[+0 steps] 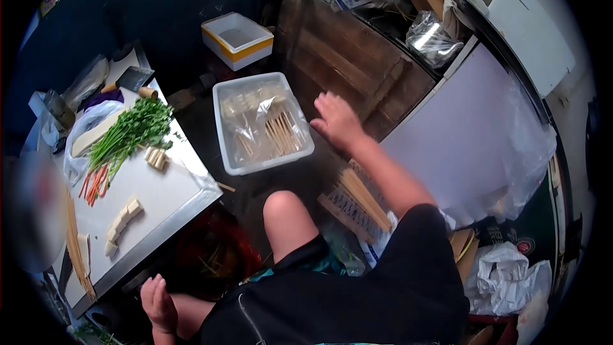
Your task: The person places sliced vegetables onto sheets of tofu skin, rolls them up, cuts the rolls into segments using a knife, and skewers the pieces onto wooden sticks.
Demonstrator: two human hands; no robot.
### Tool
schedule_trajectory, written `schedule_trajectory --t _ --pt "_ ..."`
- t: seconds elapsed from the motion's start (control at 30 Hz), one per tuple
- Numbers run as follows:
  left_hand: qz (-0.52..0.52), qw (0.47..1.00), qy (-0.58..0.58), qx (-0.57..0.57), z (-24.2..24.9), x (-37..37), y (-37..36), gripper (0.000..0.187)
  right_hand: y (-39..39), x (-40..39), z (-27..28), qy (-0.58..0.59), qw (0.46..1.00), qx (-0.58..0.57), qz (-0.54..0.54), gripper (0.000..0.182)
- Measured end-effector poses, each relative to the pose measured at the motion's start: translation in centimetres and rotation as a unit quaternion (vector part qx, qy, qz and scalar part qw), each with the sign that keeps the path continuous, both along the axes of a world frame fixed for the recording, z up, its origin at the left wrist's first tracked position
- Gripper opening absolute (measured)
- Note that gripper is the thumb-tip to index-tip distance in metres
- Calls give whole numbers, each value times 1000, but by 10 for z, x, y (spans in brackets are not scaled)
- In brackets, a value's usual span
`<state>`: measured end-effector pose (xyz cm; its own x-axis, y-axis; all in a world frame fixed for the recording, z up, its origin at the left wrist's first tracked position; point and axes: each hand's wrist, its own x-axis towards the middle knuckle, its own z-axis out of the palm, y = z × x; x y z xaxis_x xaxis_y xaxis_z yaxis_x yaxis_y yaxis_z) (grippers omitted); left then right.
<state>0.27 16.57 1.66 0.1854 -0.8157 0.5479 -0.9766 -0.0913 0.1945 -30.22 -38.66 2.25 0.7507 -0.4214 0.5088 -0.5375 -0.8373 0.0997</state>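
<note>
My right hand (pixel 336 120) reaches out just right of a white plastic tub (pixel 228 147), fingers apart, holding nothing. Inside the tub, under clear plastic film, lie pale skewered pieces with several wooden sticks (pixel 281 133) showing. Near the table's lower edge is my left hand (pixel 158 303), raised above my knee with its fingers curled together; whether it holds anything is hidden. On the metal-edged table (pixel 163 201) are a bunch of green herbs (pixel 137 129) with reddish stems, a short row of pale pieces (pixel 122 227), a small skewered bundle (pixel 156 158) and long thin sticks (pixel 76 249).
A white foam box (pixel 237 56) with a yellow band stands behind the tub. Beside my right forearm, a box holds bundled wooden sticks (pixel 365 198). A brown wooden surface (pixel 345 51) and a pale panel (pixel 456 134) flank the right side. Below the table sits a red basin (pixel 223 249).
</note>
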Motion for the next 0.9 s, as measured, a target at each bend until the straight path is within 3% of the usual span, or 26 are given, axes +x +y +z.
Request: schedule_trajectory --t 0.07,0.17,0.23,0.33,0.4,0.57,0.9 --pt "22 1000 -5 1 -9 -14 -14 25 -66 -6 24 85 988 -128 -30 62" --pt "14 1000 -13 -7 13 -32 -49 22 -144 -8 68 248 940 -176 -157 74" --pt "11 996 -52 66 40 -43 -76 21 -186 -8 89 294 908 -206 -214 77" --pt "34 992 -25 118 42 -55 -102 26 -239 -8 103 307 890 -245 -229 78" --pt "-17 998 13 62 16 -45 -116 27 -264 -9 104 317 884 -255 -232 78" --pt "-59 992 37 107 11 -42 -157 30 -306 -36 98 380 846 -258 -270 78" --pt "-78 987 77 121 6 -41 -177 30 -313 -65 104 310 892 -180 -277 85"
